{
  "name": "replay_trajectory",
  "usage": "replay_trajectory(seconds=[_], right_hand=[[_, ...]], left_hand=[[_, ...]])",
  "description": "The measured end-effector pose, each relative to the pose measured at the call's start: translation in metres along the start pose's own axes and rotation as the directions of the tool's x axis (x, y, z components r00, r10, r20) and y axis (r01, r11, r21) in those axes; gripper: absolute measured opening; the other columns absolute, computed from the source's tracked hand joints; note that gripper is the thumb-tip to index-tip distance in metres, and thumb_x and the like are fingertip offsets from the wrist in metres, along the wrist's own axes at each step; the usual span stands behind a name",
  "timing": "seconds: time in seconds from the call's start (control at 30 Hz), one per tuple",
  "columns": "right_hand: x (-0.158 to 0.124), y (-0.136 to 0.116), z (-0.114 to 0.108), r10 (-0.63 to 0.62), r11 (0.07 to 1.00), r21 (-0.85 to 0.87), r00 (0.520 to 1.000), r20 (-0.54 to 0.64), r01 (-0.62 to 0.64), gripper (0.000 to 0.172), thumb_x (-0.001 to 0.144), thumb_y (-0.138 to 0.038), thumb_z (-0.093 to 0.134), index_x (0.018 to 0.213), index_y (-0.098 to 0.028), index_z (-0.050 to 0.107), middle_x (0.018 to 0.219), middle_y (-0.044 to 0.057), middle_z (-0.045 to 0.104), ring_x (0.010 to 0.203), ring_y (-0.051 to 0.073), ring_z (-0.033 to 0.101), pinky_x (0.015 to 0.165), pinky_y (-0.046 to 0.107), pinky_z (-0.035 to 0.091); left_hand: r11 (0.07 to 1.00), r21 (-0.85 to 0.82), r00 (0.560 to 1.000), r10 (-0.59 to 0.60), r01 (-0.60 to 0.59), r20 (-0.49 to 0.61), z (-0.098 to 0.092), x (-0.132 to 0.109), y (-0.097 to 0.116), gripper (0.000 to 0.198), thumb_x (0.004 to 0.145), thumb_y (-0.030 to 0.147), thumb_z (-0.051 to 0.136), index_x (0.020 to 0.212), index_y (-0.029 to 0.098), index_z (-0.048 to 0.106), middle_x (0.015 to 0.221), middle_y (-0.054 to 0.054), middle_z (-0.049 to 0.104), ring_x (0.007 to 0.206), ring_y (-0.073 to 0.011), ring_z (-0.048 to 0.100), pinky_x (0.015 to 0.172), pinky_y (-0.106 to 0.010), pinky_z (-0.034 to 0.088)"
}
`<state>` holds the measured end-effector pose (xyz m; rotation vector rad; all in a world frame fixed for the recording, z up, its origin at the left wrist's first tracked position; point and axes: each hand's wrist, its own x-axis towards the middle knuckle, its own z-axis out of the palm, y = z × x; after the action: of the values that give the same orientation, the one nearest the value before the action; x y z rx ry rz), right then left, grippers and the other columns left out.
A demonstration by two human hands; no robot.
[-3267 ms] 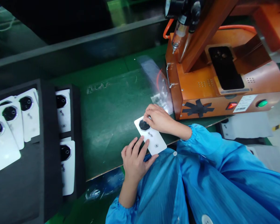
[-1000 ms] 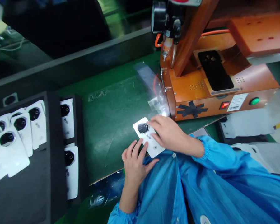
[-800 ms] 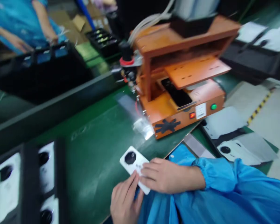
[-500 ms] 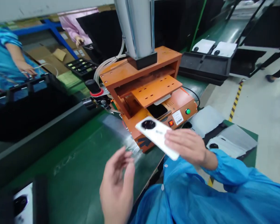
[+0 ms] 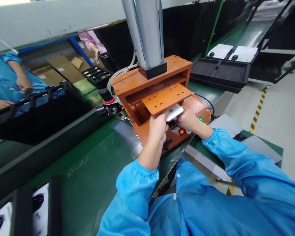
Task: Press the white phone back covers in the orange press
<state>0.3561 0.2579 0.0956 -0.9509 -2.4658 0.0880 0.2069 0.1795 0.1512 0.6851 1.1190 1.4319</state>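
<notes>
Both my hands are at the front opening of an orange press (image 5: 147, 131), under its raised plate (image 5: 167, 98). Between them a white phone (image 5: 175, 112) with rounded corners shows one end, tilted, just in front of the plate's edge. My left hand (image 5: 158, 126) is closed at the phone's left side, fingers curled inward. On the right side, my right hand (image 5: 186, 118) grips it, with the fingertips partly hidden behind the phone. The bed beneath is mostly covered by my hands. A lit red switch (image 5: 181, 131) and a green button (image 5: 200, 120) sit on the press front.
White phone panels lie in black trays (image 5: 54, 203) at the lower left. Black trays (image 5: 218, 73) and two white panels (image 5: 245, 54) are at the back right. Translucent sheets (image 5: 226, 124) lie on the right. Across the line, a co-worker's hand (image 5: 24, 83) is near a black rack.
My right hand has carried the white phone forward to the press opening. My left hand, open and apart before, has moved up and forward and closed beside it. The view has shifted slightly.
</notes>
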Motion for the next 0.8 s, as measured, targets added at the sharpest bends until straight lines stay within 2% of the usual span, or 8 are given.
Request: replay_trajectory(seconds=[0.1, 0.17, 0.33, 0.47, 0.57, 0.63, 0.73, 0.8], right_hand=[[0.006, -0.001, 0.0, 0.013, 1.0, 0.015, 0.996, 0.086, -0.014, 0.022, 0.093, -0.024, 0.055, 0.084, -0.018, 0.075, 0.094, 0.013, 0.076, 0.096, 0.026, 0.068, 0.092, 0.043, 0.052], [0.008, -0.003, -0.003, -0.019, 0.998, 0.054, 0.992, 0.128, 0.012, 0.024, 0.094, -0.021, 0.053, 0.092, -0.021, 0.077, 0.103, 0.009, 0.077, 0.106, 0.025, 0.068, 0.1, 0.042, 0.05], [0.012, -0.014, -0.015, -0.045, 0.991, 0.13, 0.984, 0.173, 0.022, 0.03, 0.094, -0.036, 0.065, 0.121, -0.026, 0.073, 0.132, 0.004, 0.069, 0.125, 0.026, 0.062, 0.109, 0.043, 0.046], [0.01, -0.025, -0.014, -0.048, 0.991, 0.133, 0.987, 0.152, 0.028, 0.059, 0.088, -0.061, 0.069, 0.128, -0.019, 0.069, 0.137, 0.013, 0.065, 0.126, 0.032, 0.061, 0.111, 0.048, 0.045], [-0.012, -0.03, -0.01, -0.068, 0.985, 0.157, 0.998, 0.003, 0.067, 0.053, 0.097, -0.054, 0.06, 0.132, -0.015, 0.066, 0.143, 0.015, 0.06, 0.133, 0.031, 0.056, 0.115, 0.05, 0.041], [-0.041, -0.031, -0.006, 0.038, 0.984, 0.178, 0.982, -0.187, -0.004, 0.043, 0.102, -0.044, 0.051, 0.133, -0.018, 0.064, 0.143, 0.014, 0.06, 0.134, 0.027, 0.054, 0.115, 0.049, 0.041], [-0.097, -0.025, 0.003, 0.346, 0.938, 0.205, 0.809, -0.475, -0.28, 0.036, 0.104, -0.032, 0.043, 0.131, -0.021, 0.064, 0.131, 0.013, 0.064, 0.124, 0.025, 0.058, 0.109, 0.048, 0.046], [-0.131, -0.017, 0.011, 0.455, 0.886, 0.191, 0.707, -0.542, -0.423, 0.038, 0.103, -0.028, 0.041, 0.132, -0.019, 0.064, 0.123, 0.015, 0.064, 0.117, 0.027, 0.059, 0.105, 0.049, 0.048]], left_hand=[[0.995, 0.095, 0.996, -0.035, 0.027, 0.08, -0.026, -0.057, -0.023, 0.023, 0.08, 0.029, 0.07, 0.098, 0.015, 0.066, 0.074, 0.0, 0.064, 0.059, -0.0113, 0.057, 0.05, -0.021, 0.037], [0.945, 0.324, 0.973, -0.03, -0.047, 0.23, -0.053, -0.102, -0.041, 0.021, 0.091, 0.033, 0.059, 0.104, 0.019, 0.067, 0.083, -0.001, 0.067, 0.072, -0.0147, 0.06, 0.061, -0.025, 0.042], [0.571, 0.664, 0.85, 0.123, -0.482, 0.512, -0.111, -0.167, -0.073, 0.034, 0.101, 0.027, 0.036, 0.068, 0.022, 0.047, 0.065, -0.002, 0.049, 0.065, -0.0172, 0.048, 0.062, -0.033, 0.034], [0.357, 0.704, 0.785, 0.186, -0.614, 0.591, -0.123, -0.163, -0.076, 0.025, 0.098, 0.02, 0.036, 0.079, 0.022, 0.053, 0.081, -0.007, 0.061, 0.081, -0.0217, 0.055, 0.076, -0.039, 0.041], [0.162, 0.739, 0.756, 0.168, -0.654, 0.632, -0.123, -0.151, -0.07, 0.021, 0.097, 0.017, 0.042, 0.095, 0.021, 0.062, 0.11, -0.01, 0.069, 0.112, -0.0269, 0.057, 0.097, -0.047, 0.038], [0.056, 0.737, 0.732, 0.186, -0.673, 0.655, -0.124, -0.143, -0.068, 0.019, 0.096, 0.016, 0.046, 0.096, 0.022, 0.064, 0.127, -0.01, 0.068, 0.129, -0.0297, 0.051, 0.103, -0.05, 0.033], [-0.037, 0.743, 0.709, 0.275, -0.668, 0.65, -0.127, -0.134, -0.069, 0.018, 0.094, 0.015, 0.048, 0.087, 0.023, 0.064, 0.147, -0.007, 0.06, 0.142, -0.0332, 0.043, 0.106, -0.054, 0.028], [-0.068, 0.757, 0.698, 0.34, -0.65, 0.63, -0.13, -0.129, -0.074, 0.019, 0.092, 0.015, 0.049, 0.081, 0.022, 0.062, 0.151, -0.007, 0.056, 0.146, -0.0353, 0.039, 0.108, -0.057, 0.026]])
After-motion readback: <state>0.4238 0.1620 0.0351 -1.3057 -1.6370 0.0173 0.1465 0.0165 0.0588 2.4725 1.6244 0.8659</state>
